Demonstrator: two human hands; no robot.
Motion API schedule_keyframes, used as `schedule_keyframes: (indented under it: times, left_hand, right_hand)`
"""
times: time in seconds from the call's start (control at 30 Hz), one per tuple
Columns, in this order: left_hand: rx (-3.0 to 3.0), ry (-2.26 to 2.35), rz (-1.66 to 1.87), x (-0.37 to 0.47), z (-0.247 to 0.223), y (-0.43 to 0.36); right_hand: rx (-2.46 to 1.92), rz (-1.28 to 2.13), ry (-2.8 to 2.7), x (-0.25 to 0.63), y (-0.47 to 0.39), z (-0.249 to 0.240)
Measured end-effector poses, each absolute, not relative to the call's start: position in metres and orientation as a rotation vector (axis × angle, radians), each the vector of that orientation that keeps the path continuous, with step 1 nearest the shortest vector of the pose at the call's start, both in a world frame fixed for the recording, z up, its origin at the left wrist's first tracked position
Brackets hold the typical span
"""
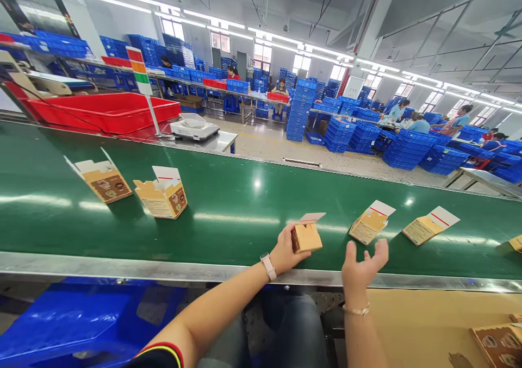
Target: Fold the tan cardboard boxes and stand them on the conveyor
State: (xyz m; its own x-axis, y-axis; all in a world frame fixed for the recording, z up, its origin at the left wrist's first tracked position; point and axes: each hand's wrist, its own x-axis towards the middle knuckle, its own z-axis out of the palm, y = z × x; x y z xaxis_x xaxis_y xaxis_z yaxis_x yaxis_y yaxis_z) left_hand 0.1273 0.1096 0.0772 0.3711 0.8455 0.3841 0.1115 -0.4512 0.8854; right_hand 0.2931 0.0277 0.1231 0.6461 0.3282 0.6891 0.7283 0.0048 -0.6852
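Boxes (161, 199) along the conveyor (244, 194)

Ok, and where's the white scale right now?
In the head view, the white scale sits left of centre beyond the green belt, beside the red bin.

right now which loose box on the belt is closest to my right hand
The box just beyond your right hand; the other loose ones stand farther left or right.

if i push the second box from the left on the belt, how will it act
The box looks like thin card, so probably light and easily dented. Its tall white flap may bend; its boxy shape suggests sliding, not rolling.
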Motion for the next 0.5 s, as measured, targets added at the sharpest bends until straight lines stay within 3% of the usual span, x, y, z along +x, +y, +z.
schedule_keyframes:
  times: [0.13, 0.23, 0.5]
  left_hand:
    - [1.917, 1.328, 0.849, 0.125, 0.081, 0.130]
    - [2.039, 1.369, 0.682, 0.112, 0.088, 0.118]
    - [2.018, 1.289, 0.816, 0.003, 0.073, 0.061]
  right_hand:
    - [-1.906, -0.270, -0.434, 0.356, 0.068, 0.138]
    - [-2.018, -0.175, -0.381, 0.381, 0.085, 0.145]
    - [-1.959, -0.210, -0.304, 0.382, 0.117, 0.146]
